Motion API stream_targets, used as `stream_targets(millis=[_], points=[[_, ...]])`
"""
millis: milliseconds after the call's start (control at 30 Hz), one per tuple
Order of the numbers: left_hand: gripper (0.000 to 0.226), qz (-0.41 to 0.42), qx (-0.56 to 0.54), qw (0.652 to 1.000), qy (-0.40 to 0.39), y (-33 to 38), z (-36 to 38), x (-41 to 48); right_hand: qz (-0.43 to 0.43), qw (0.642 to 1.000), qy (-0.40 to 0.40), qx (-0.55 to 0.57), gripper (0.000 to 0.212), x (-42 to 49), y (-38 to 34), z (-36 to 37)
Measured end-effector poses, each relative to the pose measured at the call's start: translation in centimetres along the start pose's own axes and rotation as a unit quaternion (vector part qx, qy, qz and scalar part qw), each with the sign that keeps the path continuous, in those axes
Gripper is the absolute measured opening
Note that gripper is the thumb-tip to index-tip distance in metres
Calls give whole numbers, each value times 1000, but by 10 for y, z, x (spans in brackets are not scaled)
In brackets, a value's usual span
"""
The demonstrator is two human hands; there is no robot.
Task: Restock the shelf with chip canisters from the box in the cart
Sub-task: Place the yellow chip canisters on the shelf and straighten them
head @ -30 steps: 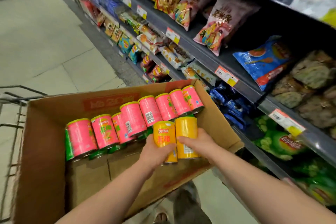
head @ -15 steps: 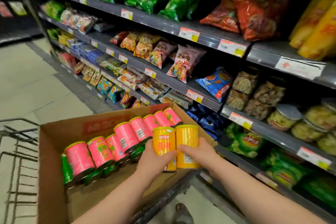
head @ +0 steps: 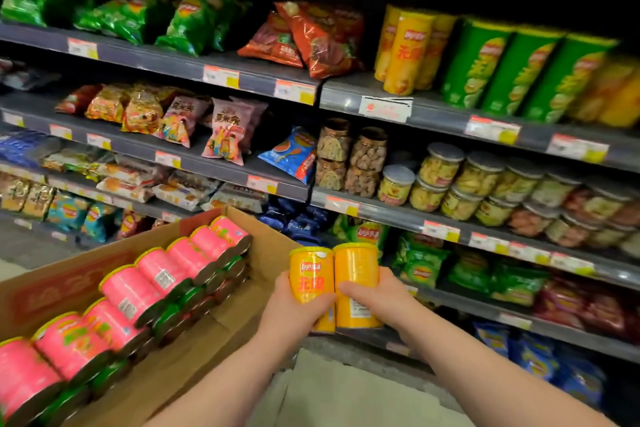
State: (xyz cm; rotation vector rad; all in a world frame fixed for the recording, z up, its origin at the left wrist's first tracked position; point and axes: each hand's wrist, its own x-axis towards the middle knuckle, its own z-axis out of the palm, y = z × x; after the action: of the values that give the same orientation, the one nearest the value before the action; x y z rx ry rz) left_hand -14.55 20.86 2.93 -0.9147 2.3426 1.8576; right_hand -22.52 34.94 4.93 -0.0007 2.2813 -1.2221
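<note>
Left hand (head: 294, 308): fingers curled round the left yellow canister (head: 310, 274), thumb across its front. Right hand (head: 374, 298): clamped on the right yellow canister (head: 356, 270), thumb over the barcode side. Both canisters are upright and touching side by side, held in the air just past the box's right corner, in front of the lower shelves.

Around: the cardboard box (head: 69, 274) sits at my left. It holds a row of pink canisters (head: 156, 270) lying on their sides, with green canisters (head: 173, 308) under them. Right behind my canisters are green chip bags (head: 419, 267) on a low shelf. Up on the right, the grey shelf (head: 433, 111) carries tall yellow canisters (head: 405, 52) beside tall green canisters (head: 519, 69). One level below are clear jars (head: 443, 166), stacked two high. To the left are red bags (head: 311, 35) and more green bags (head: 194, 24).

Room: a shop aisle with dark grey shelving and a pale floor (head: 346, 399) under my arms.

Writing: the Lay's logo and red Chinese characters on the left canister. Orange and yellow price tags (head: 221, 76) run along the shelf edges, too blurred to read. A white sign (head: 384, 108) is also unreadable.
</note>
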Motion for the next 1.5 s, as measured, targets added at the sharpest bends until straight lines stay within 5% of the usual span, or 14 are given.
stream_targets(millis=[300, 500, 767, 933, 1233, 1500], points=[[91, 29, 59, 993, -103, 46, 128, -45, 33, 994, 87, 62, 63, -51, 80, -121], [59, 60, 80, 986, -133, 66, 216, -84, 57, 985, 131, 99, 67, -89, 138, -198], [62, 85, 83, 980, -157, 84, 304, -123, 35, 980, 145, 132, 59, -122, 193, -275], [70, 95, 97, 980, -148, 94, 334, -137, 18, 978, 148, 147, 40, -125, 213, -304], [64, 102, 105, 976, -163, 120, 359, -134, 28, 970, 158, 181, 77, -114, 223, -331], [75, 115, 84, 968, -207, 152, 392, -100, 18, 960, 211, 181, 55, -99, 210, -373]])
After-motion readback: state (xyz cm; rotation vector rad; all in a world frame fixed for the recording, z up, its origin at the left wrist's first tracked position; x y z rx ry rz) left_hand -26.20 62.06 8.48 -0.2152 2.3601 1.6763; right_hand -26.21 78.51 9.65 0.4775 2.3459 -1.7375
